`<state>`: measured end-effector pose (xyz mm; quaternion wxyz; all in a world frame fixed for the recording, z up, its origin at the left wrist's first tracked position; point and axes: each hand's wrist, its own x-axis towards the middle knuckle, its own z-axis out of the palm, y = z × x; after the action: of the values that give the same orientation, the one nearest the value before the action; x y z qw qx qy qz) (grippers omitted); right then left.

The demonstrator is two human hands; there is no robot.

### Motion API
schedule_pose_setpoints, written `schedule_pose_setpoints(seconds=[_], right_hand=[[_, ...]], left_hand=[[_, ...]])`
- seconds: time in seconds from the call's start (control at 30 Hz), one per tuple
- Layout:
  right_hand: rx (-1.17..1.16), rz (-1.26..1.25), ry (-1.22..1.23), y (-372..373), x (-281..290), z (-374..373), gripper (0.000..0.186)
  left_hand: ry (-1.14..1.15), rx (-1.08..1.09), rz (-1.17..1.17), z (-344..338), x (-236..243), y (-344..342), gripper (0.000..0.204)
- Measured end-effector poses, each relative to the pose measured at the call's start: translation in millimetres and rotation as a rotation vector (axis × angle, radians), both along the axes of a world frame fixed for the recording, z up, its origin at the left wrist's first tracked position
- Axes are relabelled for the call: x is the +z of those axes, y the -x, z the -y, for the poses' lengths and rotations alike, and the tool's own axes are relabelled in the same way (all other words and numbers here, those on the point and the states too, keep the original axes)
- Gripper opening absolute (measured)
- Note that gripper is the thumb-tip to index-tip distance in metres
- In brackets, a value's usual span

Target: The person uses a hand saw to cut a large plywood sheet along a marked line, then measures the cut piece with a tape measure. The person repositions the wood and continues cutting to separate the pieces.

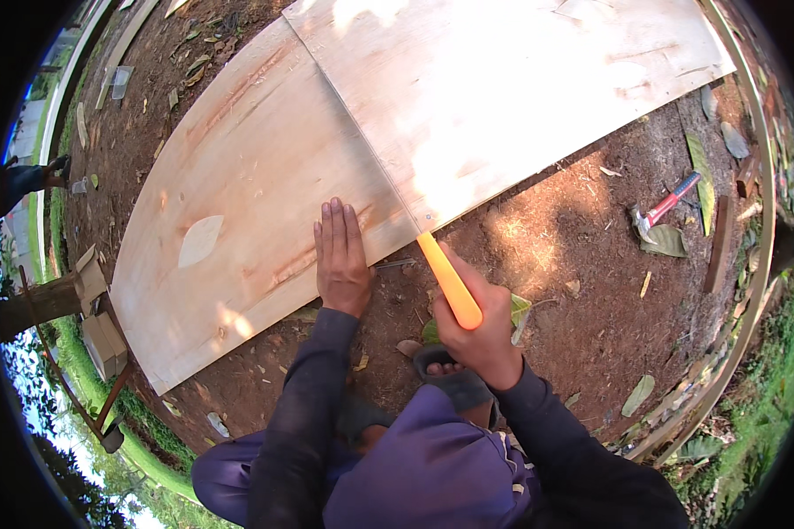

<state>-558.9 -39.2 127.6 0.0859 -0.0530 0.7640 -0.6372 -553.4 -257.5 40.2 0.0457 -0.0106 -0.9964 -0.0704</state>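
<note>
A broad plywood sheet (265, 176) lies low over the dirt, with a straight dark line running across it from the near edge to the far side. My right hand (481, 331) is wrapped round the orange handle (450, 280) of what looks like a hand saw. Its thin blade, seen edge-on, meets the near edge of the sheet at that line; how far it reaches along the line I cannot tell. Left of the line, my left hand (342, 264) presses flat on the wood near the same edge, fingers stretched forward and holding nothing.
On the dirt (573, 344) to the right lies a claw hammer (666, 210) with a red and blue handle, among leaves and wood strips. A wooden post (40, 309) and pale blocks (104, 344) stand by the sheet's left end. Another person's leg (31, 179) shows at far left.
</note>
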Motion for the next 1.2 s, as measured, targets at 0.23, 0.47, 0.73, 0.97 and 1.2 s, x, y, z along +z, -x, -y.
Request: schedule_pose_setpoints(seconds=[0.23,0.47,0.73,0.97,1.2], right_hand=[[-0.034,-0.007,-0.016,30,-3,31,0.055],[-0.001,-0.061,-0.084,16,-2,20,0.056],[0.096,-0.042,-0.096,-19,7,-17,0.062],[-0.066,-0.05,-0.055,68,-6,45,0.048],[0.104,-0.137,-0.111,-28,8,-25,0.062]], left_hand=[[-0.01,-0.008,-0.01,6,-4,-3,0.079],[-0.028,0.009,-0.033,-1,-6,-2,0.068],[-0.018,0.015,0.026,5,-2,-4,0.076],[-0.003,-0.01,-0.004,-2,-5,3,0.084],[-0.01,0.016,0.024,7,1,1,0.086]])
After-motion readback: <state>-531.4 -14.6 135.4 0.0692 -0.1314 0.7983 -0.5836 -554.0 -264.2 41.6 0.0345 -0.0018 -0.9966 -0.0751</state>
